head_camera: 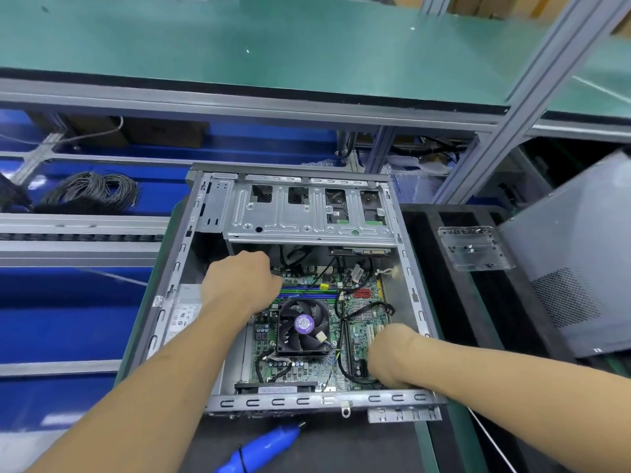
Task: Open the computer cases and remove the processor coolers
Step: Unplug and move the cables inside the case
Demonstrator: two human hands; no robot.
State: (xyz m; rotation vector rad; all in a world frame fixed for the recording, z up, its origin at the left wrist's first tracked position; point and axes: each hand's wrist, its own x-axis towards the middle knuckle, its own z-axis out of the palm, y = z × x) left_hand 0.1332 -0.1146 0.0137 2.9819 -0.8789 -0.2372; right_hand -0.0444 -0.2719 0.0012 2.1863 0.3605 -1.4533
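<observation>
An open computer case [408, 268] lies flat with its green motherboard [362, 302] exposed. The black processor cooler [302, 327], a fan with a purple hub label, sits mid-board, and neither hand touches it. My left hand [239, 281] is inside the case just up-left of the cooler, by the memory slots. Its knuckles face up and its fingers curl down out of sight. My right hand [392, 356] is at the board's lower right, near a black cable [345, 370], with its fingers hidden beneath it. What either hand holds is hidden.
A blue electric screwdriver [263, 445] lies on the dark mat in front of the case. The removed grey side panel [573, 254] leans at the right, beside a clear tray of screws [473, 247]. A coil of black cable [92, 191] lies at the far left, below a shelf.
</observation>
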